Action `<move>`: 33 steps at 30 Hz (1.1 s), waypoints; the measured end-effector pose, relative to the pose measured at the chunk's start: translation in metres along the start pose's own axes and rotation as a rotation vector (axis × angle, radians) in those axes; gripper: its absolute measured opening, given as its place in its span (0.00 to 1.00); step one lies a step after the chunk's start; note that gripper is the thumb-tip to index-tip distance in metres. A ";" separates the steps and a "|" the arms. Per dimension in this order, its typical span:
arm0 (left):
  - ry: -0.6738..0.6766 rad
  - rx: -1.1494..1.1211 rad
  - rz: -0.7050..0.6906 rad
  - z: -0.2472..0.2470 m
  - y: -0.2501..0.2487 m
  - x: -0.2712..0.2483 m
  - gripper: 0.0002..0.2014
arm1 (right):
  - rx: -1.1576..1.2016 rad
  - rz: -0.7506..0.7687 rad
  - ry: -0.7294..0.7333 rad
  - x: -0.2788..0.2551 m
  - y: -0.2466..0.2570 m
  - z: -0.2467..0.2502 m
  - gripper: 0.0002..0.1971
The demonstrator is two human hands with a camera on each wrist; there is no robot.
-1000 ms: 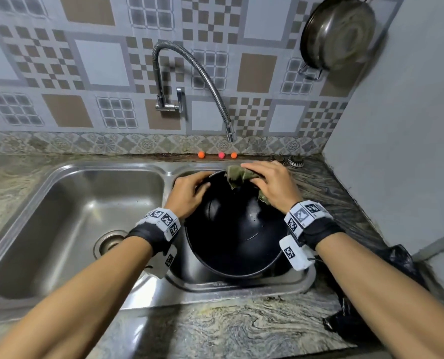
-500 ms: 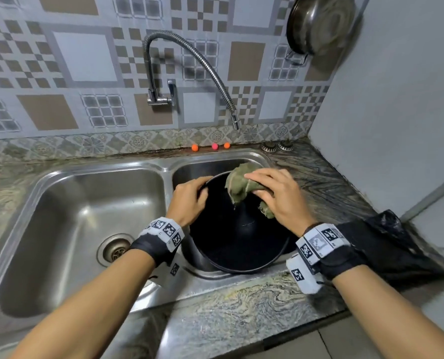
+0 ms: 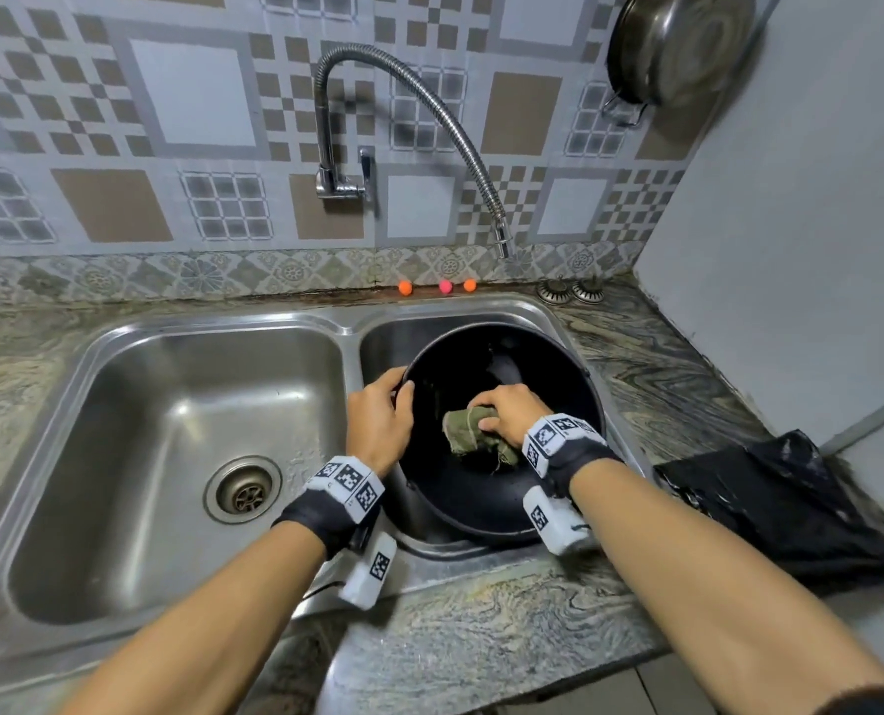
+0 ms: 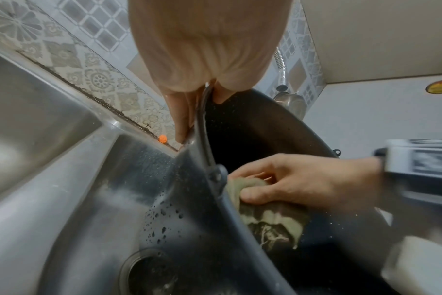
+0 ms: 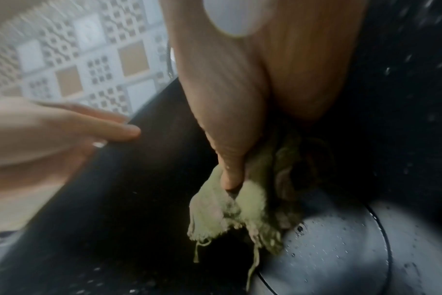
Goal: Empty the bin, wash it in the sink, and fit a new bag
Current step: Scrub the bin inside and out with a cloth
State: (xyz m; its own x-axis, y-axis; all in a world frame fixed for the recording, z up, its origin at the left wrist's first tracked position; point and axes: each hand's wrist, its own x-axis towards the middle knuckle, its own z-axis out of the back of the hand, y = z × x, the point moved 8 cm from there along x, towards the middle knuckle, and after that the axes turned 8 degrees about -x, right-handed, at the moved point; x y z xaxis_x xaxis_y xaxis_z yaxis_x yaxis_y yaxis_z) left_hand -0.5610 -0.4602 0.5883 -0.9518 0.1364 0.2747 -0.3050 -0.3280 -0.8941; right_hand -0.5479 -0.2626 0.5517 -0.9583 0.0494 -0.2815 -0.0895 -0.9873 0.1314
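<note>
since a second ago right hand (image 3: 509, 412) dropped its cloth (image 3: 473, 435) from rim to inside the bin (image 3: 543, 384), fingers bunched round it; left hand (image 3: 380, 418) pinches the rim so it won't spin.

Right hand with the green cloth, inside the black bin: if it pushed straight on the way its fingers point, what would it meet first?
Probably the round black plastic bin's inner wall or floor; the right hand grips the frayed green cloth already deep inside. Depth is unclear.
</note>
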 end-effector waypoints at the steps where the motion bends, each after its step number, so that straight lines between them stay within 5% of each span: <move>1: 0.002 -0.011 0.005 -0.001 -0.002 -0.001 0.11 | -0.003 -0.033 0.033 0.007 -0.006 -0.005 0.17; 14: 0.124 -0.136 0.073 0.002 -0.002 0.004 0.15 | 0.047 -0.202 0.203 0.074 -0.037 -0.080 0.20; 33: 0.087 -0.185 0.077 0.015 0.015 -0.015 0.15 | -0.247 0.021 0.499 0.078 -0.003 -0.133 0.29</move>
State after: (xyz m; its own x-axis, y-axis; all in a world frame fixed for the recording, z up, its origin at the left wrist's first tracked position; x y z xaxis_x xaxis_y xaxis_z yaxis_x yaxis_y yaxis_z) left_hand -0.5514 -0.4811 0.5760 -0.9632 0.2005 0.1789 -0.2132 -0.1648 -0.9630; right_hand -0.5861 -0.2761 0.4029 -0.7090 0.0110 -0.7051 0.0519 -0.9963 -0.0678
